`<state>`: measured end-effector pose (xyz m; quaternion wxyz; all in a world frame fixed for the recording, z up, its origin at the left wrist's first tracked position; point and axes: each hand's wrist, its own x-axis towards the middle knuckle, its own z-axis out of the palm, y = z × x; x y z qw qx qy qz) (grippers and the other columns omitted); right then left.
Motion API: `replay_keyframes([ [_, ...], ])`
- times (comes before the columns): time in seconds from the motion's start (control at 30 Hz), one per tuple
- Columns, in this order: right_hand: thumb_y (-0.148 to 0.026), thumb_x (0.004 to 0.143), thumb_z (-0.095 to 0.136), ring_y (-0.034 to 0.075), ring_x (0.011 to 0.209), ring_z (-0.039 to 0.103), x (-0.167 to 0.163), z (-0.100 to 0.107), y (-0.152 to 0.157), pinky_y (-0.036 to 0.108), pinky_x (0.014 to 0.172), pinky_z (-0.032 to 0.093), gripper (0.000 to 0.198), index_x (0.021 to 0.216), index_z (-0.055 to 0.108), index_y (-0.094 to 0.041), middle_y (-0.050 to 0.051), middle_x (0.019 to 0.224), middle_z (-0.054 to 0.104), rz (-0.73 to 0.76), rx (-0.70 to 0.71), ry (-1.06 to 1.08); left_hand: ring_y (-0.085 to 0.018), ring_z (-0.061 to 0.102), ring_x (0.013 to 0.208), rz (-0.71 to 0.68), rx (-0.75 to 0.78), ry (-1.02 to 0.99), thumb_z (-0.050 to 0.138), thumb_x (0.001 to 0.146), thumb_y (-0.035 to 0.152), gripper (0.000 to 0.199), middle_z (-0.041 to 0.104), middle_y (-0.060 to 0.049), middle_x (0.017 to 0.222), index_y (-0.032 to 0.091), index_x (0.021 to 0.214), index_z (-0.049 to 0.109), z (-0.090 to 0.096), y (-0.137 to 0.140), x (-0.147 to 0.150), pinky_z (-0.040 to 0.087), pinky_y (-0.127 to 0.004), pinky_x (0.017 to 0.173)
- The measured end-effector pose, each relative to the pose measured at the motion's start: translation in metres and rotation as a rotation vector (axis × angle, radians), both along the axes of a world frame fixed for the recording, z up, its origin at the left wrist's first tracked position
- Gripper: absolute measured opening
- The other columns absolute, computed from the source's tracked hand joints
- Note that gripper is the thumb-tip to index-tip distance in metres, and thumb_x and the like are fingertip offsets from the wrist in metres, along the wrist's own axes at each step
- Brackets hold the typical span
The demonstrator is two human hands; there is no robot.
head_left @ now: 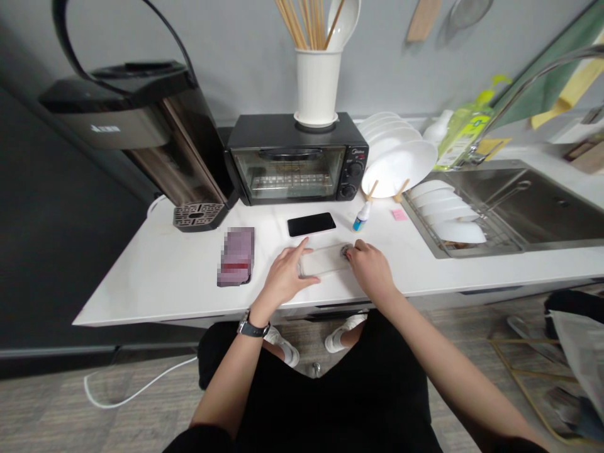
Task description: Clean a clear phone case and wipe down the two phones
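Observation:
A clear phone case (325,261) lies flat on the white counter between my hands. My left hand (285,274) spans its left end, thumb at the near edge and fingers at the far edge. At the right end my right hand (368,267) is closed in a pinch against the case, beside a dark round camera ring (346,250). Whatever sits between those fingertips is too small to make out. Just beyond the case lies a black-screened phone (311,224). A small white bottle with a blue label (361,217) stands to the phone's right.
A purple, pixelated item (237,255) lies left on the counter (179,277). Behind stand a water dispenser (141,126), a toaster oven (297,163) topped by a utensil holder (317,85), and racked plates (401,167). A pink sticky note (399,215) lies near the sink (542,214).

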<state>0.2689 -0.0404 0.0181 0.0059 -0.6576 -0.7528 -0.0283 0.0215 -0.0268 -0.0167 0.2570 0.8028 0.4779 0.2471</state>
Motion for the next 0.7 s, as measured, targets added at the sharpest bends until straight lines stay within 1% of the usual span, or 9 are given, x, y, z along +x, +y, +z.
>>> replay_keyframes([
  [0.13,-0.016,0.11,0.048,0.024,0.097,0.073,-0.019,-0.008,0.014,0.032,0.08,0.049,0.032,0.111,0.08,-0.013,0.015,0.113,0.073,-0.008,0.035,0.095,-0.03,0.058,0.14,0.0,0.007,-0.006,0.093,0.081,0.034,0.113,0.07,-0.003,0.152,0.036,0.173,0.026,-0.001,0.001,0.0,0.047,-0.05,0.123],
  [0.2,-0.018,0.11,0.051,0.023,0.095,0.073,-0.033,-0.012,0.018,0.031,0.081,0.049,0.03,0.11,0.081,-0.015,0.013,0.113,0.074,0.034,0.026,0.185,-0.03,0.058,0.141,0.001,0.005,-0.008,0.093,0.08,0.035,0.113,0.07,-0.002,0.152,0.037,0.173,0.027,-0.002,0.002,0.0,0.047,-0.05,0.124],
  [0.3,-0.02,0.109,0.057,0.021,0.096,0.074,-0.055,-0.017,0.017,0.029,0.087,0.051,0.025,0.108,0.082,-0.018,0.009,0.112,0.076,0.181,-0.013,0.342,-0.03,0.06,0.14,0.014,0.008,-0.008,0.092,0.08,0.035,0.111,0.071,-0.004,0.149,0.036,0.172,0.03,-0.004,0.002,0.0,0.049,-0.05,0.122],
  [0.37,-0.018,0.108,0.059,0.02,0.102,0.074,-0.065,-0.02,0.014,0.029,0.094,0.052,0.023,0.105,0.082,-0.018,0.009,0.118,0.077,0.301,-0.035,0.427,-0.03,0.061,0.138,0.019,0.019,-0.003,0.091,0.08,0.031,0.108,0.071,-0.006,0.148,0.034,0.171,0.033,-0.004,0.002,0.0,0.051,-0.049,0.12],
  [0.43,-0.016,0.107,0.061,0.02,0.107,0.074,-0.068,-0.02,0.01,0.03,0.097,0.052,0.021,0.1,0.082,-0.018,0.009,0.124,0.077,0.396,-0.055,0.464,-0.03,0.062,0.136,0.018,0.031,0.008,0.089,0.081,0.028,0.106,0.07,-0.007,0.149,0.033,0.171,0.035,-0.004,0.002,0.0,0.053,-0.048,0.118],
  [0.5,-0.015,0.106,0.063,0.019,0.104,0.074,-0.064,-0.017,0.007,0.028,0.096,0.052,0.021,0.096,0.081,-0.019,0.007,0.119,0.077,0.442,-0.084,0.46,-0.031,0.062,0.136,0.015,0.037,0.015,0.09,0.08,0.03,0.106,0.07,-0.006,0.149,0.033,0.171,0.035,-0.004,0.001,0.0,0.053,-0.048,0.118],
  [0.57,-0.016,0.106,0.064,0.018,0.098,0.074,-0.053,-0.012,0.003,0.027,0.09,0.052,0.021,0.094,0.081,-0.02,0.005,0.108,0.077,0.44,-0.106,0.436,-0.031,0.061,0.136,0.012,0.031,0.014,0.092,0.08,0.034,0.109,0.07,-0.005,0.15,0.034,0.171,0.033,-0.004,0.0,0.0,0.052,-0.048,0.119],
  [0.6,-0.017,0.106,0.063,0.018,0.095,0.074,-0.046,-0.009,0.001,0.027,0.088,0.051,0.022,0.094,0.081,-0.02,0.005,0.104,0.076,0.411,-0.107,0.409,-0.031,0.06,0.137,0.011,0.027,0.013,0.093,0.08,0.035,0.109,0.07,-0.004,0.15,0.035,0.171,0.033,-0.003,-0.001,0.0,0.051,-0.048,0.119],
  [0.7,-0.018,0.108,0.059,0.018,0.089,0.073,-0.024,0.0,-0.004,0.027,0.083,0.05,0.026,0.094,0.081,-0.019,0.006,0.101,0.075,0.242,-0.092,0.257,-0.031,0.058,0.14,0.006,0.014,0.013,0.091,0.082,0.036,0.109,0.07,-0.004,0.151,0.034,0.172,0.03,-0.001,-0.001,0.0,0.048,-0.05,0.122],
])
